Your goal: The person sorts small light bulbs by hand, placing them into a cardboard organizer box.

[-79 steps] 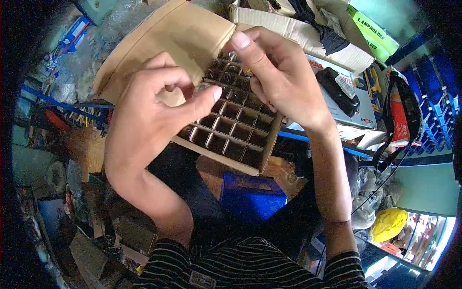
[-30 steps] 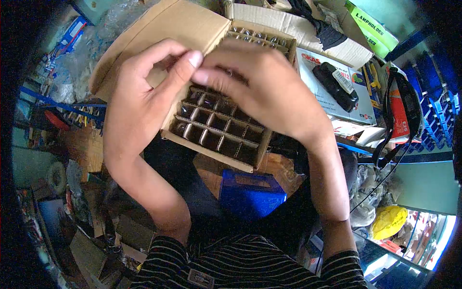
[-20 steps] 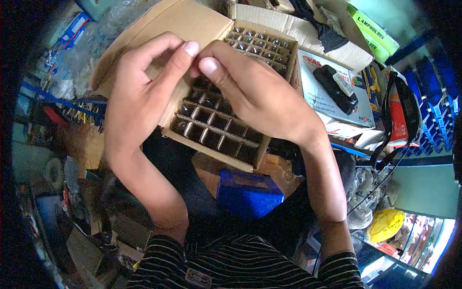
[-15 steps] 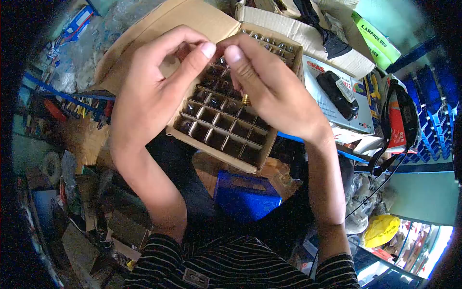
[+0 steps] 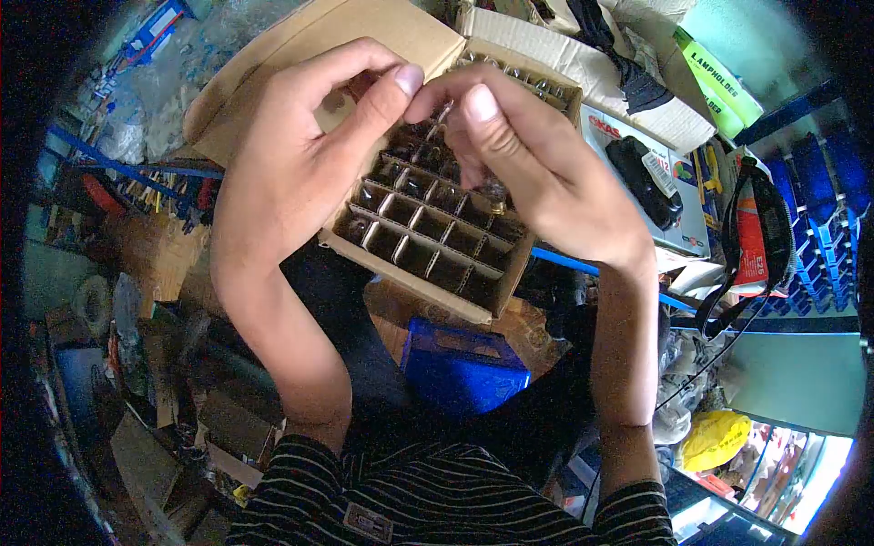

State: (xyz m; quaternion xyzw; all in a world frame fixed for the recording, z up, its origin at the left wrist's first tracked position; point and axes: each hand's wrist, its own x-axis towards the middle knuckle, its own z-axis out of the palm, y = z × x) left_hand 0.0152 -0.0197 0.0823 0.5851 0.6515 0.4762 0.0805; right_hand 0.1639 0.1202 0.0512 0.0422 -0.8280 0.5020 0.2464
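Both hands are raised over an open cardboard box (image 5: 410, 279) split by dividers into small cells. Glass bulbs stand in the far cells, and several near cells show dark insides. My right hand (image 5: 555, 173) curls around a small glass bulb (image 5: 496, 202), whose brass base shows below the fingers. My left hand (image 5: 305, 155) is closed, thumb against the index finger, close to the right fingertips. What it pinches, if anything, is too small to make out.
Right of the divided box lie a white printed box (image 5: 692, 218) with a black object (image 5: 645, 182) on it and green lampholder boxes (image 5: 715, 82). A blue container (image 5: 462, 369) is below, between the legs. Blue racks (image 5: 815, 218) stand far right.
My right hand has moved right and slightly down with the bulb, and its thumb is farther from the left thumb. The left hand has shifted slightly up and right.
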